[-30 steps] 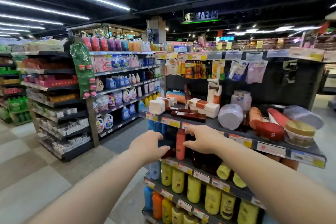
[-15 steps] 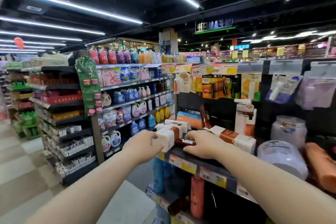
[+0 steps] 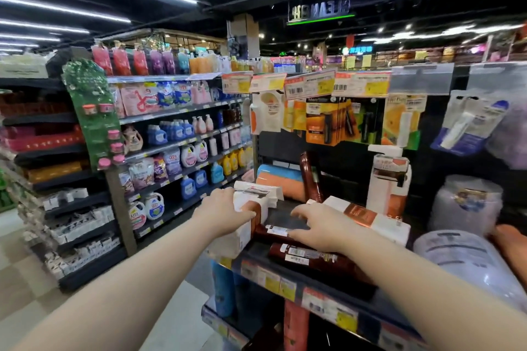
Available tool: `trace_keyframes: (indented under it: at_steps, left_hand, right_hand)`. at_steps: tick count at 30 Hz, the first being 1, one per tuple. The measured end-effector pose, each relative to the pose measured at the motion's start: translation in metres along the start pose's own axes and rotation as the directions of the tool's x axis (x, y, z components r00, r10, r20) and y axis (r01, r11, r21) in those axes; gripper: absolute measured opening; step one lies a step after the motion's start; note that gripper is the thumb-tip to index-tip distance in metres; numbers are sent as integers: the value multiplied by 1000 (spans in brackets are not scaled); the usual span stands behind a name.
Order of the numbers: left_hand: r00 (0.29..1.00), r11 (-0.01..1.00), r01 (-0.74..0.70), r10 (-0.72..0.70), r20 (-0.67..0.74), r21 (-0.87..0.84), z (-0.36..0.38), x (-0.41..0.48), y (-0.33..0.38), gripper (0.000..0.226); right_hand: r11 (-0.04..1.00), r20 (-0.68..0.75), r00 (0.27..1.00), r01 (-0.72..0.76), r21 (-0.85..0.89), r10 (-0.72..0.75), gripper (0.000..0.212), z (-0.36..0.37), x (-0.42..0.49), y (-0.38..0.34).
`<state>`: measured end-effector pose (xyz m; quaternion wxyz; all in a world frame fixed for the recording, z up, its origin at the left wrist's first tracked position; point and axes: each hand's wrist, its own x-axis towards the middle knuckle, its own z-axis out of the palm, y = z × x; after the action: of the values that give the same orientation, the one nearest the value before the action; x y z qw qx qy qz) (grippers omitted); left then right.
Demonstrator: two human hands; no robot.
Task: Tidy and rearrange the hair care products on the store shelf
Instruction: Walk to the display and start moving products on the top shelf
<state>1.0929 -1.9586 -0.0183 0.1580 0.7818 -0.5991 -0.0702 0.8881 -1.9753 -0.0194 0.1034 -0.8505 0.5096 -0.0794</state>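
Observation:
On the dark shelf (image 3: 319,283) a white box with a copper band (image 3: 242,232) lies at the left end, sticking out over the edge. My left hand (image 3: 224,211) grips it from the left, fingers wrapped over its top. My right hand (image 3: 318,226) rests flat with fingers spread on a dark brown tube (image 3: 275,232) lying on the shelf. A second brown tube (image 3: 313,258) lies in front of it. Another white box with a copper band (image 3: 368,218) lies just right of my right hand. Behind stand a brown bottle (image 3: 309,177) and a white pump bottle (image 3: 387,179).
Orange and blue rolls (image 3: 281,179) lie at the shelf's back left. Two clear plastic jars (image 3: 467,202) (image 3: 467,262) fill the right side. Packets hang from hooks above (image 3: 330,120). Bottles stand on the lower shelf (image 3: 225,291). A detergent aisle (image 3: 176,148) runs to the left.
My view has risen and closed in on the upper shelf. Both hands came up from the lower shelf; the left took hold of the white box and the right settled on the brown tube.

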Motion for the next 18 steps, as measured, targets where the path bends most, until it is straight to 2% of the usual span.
trace_keyframes:
  at_steps: [8, 10, 13, 18]
  left_hand:
    - [989, 999, -43, 42, 144, 1, 27, 55, -1, 91]
    - [978, 1000, -19, 18, 208, 2, 29, 70, -6, 99]
    - [937, 993, 63, -23, 348, -104, 34, 83, -16, 112]
    - [922, 981, -13, 86, 377, -192, 32, 95, -35, 84]
  right_hand:
    - [992, -40, 993, -113, -50, 111, 52, 15, 42, -6]
    - [988, -32, 990, -141, -56, 140, 53, 18, 56, -14]
    - [983, -24, 984, -178, -34, 178, 50, 21, 75, -26]
    - [968, -12, 969, -245, 56, 246, 43, 37, 94, -40]
